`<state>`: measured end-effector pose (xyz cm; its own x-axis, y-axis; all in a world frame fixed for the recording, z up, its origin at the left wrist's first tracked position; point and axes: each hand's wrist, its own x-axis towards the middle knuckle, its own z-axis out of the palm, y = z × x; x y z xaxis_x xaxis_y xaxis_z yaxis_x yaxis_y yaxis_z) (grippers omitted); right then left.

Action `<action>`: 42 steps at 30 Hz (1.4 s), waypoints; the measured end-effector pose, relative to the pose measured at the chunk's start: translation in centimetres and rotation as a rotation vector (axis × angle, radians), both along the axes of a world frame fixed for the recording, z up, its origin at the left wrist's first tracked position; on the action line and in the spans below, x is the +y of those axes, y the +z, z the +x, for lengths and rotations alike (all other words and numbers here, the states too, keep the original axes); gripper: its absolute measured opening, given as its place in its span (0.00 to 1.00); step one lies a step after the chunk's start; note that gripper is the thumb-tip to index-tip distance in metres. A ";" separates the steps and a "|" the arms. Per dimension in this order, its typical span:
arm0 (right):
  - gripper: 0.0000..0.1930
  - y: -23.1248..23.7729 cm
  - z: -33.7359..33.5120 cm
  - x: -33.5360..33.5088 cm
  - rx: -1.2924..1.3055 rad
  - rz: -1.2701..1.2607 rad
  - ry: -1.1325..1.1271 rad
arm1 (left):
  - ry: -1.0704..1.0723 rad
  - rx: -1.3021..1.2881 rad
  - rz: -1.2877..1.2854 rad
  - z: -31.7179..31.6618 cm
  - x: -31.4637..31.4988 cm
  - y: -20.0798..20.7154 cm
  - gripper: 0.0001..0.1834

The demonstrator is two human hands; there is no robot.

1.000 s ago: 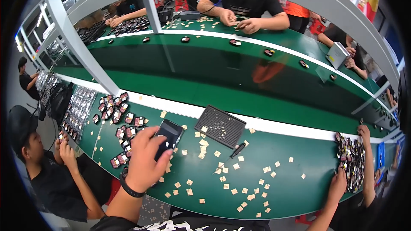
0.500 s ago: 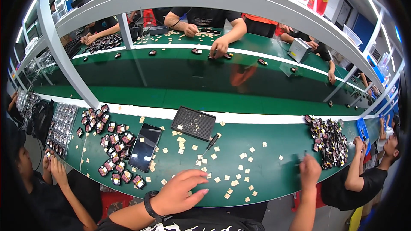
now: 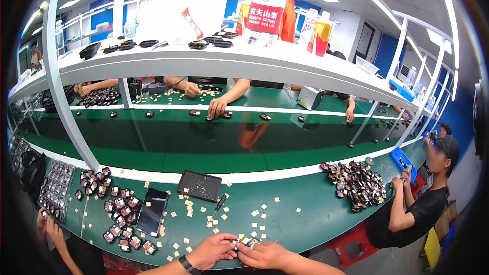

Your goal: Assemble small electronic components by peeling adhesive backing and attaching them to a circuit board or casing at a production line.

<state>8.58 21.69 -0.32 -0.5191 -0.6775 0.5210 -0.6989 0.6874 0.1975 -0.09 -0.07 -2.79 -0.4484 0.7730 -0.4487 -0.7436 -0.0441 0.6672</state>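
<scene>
Near the bench's front edge, my left hand (image 3: pixel 213 251) and my right hand (image 3: pixel 266 255) meet with their fingers closed around a small dark module (image 3: pixel 247 241). Bits of yellow and white show on it, but my fingers cover much of its body. A dark band circles my left wrist. Just beyond my hands lies a thin screwdriver (image 3: pixel 220 203) with a black handle, among scattered small cream squares (image 3: pixel 254 213). A black tray (image 3: pixel 199 186) holding a few cream bits sits farther back. Left of it rests a dark phone-like slab (image 3: pixel 152 212).
Similar modules cluster at left (image 3: pixel 122 214), with a larger heap (image 3: pixel 355 186) at right beside a blue bin (image 3: pixel 405 160). A white shelf frame (image 3: pixel 214 67) crosses above the far side. Co-workers sit at both sides; another person's hand (image 3: pixel 218 108) reaches over the far strip.
My right hand has come from near the right heap to my left hand, and both now grip a module. My left hand was open before. The view has tilted up and turned right.
</scene>
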 end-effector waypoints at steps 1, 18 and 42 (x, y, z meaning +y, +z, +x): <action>0.09 0.2 -0.1 0.0 0.012 0.041 -0.009 | 0.025 0.014 -0.003 0.1 -0.2 -0.1 0.18; 0.07 3.8 2.5 -0.9 -0.935 -0.588 -0.226 | 0.284 0.074 0.025 0.4 -1.6 2.0 0.18; 0.06 2.1 0.0 -4.6 -1.556 -1.730 -0.232 | 0.381 0.347 0.123 1.5 -0.7 1.5 0.18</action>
<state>8.56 17.08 1.78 -0.9192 -0.0976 -0.3815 0.3895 -0.3676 -0.8445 1.44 -0.74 -1.25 -0.8136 0.5642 -0.1405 -0.3963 -0.3613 0.8441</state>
